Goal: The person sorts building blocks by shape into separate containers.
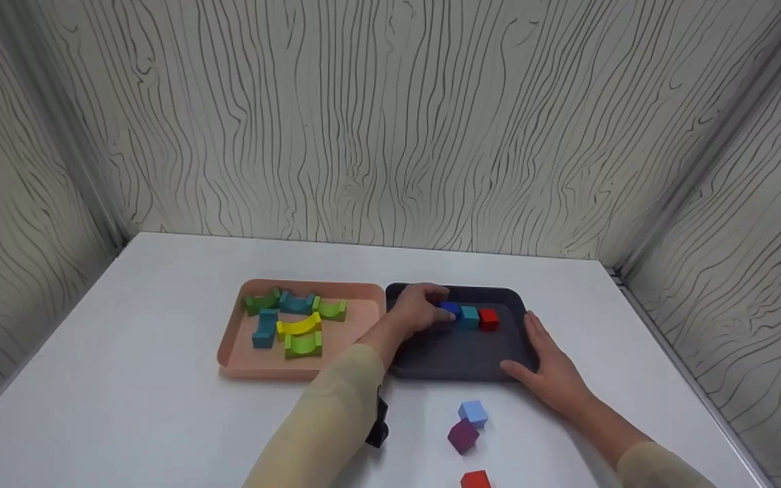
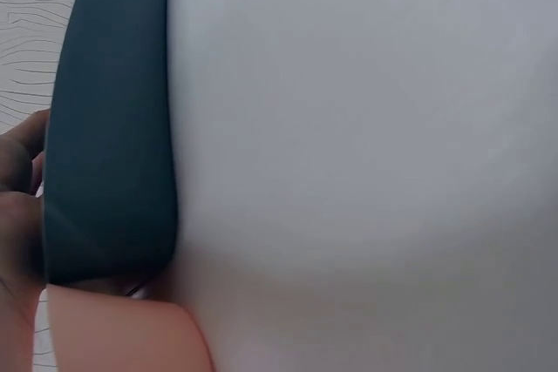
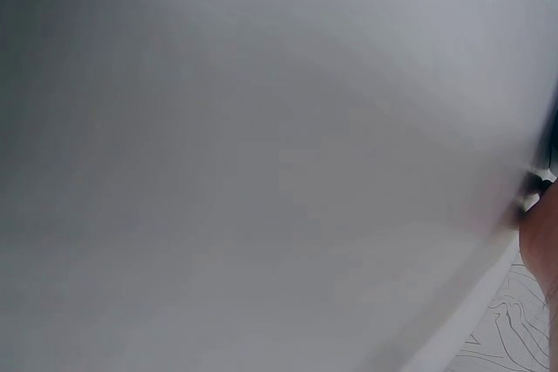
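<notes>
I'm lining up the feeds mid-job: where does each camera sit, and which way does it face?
Head: worn on the head, looking forward and down at the white table; both hands and sleeves show, left hand on the dark blue cube.
Left wrist: close over the table, sees the dark grey tray; fingers at its left edge.
Right wrist: blurred tabletop; a sliver of hand.
Shared: the tray appears in the head and left wrist views.

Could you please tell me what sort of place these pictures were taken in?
Probably a staged tabletop booth for sorting toy blocks: a plain white table boxed in by wood-grain wall panels, with a pink tray of curved blocks and a dark tray of cubes.
</notes>
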Demonstrator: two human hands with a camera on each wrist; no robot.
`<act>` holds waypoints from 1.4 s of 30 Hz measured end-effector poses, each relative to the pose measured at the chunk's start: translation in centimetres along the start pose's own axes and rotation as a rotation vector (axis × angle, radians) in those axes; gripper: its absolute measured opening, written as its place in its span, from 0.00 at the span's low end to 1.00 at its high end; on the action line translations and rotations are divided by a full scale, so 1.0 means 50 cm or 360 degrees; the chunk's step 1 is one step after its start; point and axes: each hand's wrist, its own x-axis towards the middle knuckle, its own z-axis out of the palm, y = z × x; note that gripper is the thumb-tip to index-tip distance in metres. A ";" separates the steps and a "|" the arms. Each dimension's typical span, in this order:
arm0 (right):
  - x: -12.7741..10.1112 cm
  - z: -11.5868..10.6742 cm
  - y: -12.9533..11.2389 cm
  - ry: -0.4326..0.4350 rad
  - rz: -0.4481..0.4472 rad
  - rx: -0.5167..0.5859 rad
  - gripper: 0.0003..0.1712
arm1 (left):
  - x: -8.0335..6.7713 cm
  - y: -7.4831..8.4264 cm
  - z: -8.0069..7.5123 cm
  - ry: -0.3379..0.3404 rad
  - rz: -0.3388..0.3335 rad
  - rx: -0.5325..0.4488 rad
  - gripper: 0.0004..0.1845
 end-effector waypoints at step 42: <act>0.001 -0.006 0.001 -0.0072 0.0031 0.0003 0.65 | -0.307 0.058 -0.064 -0.0279 0.0327 -0.0462 0.25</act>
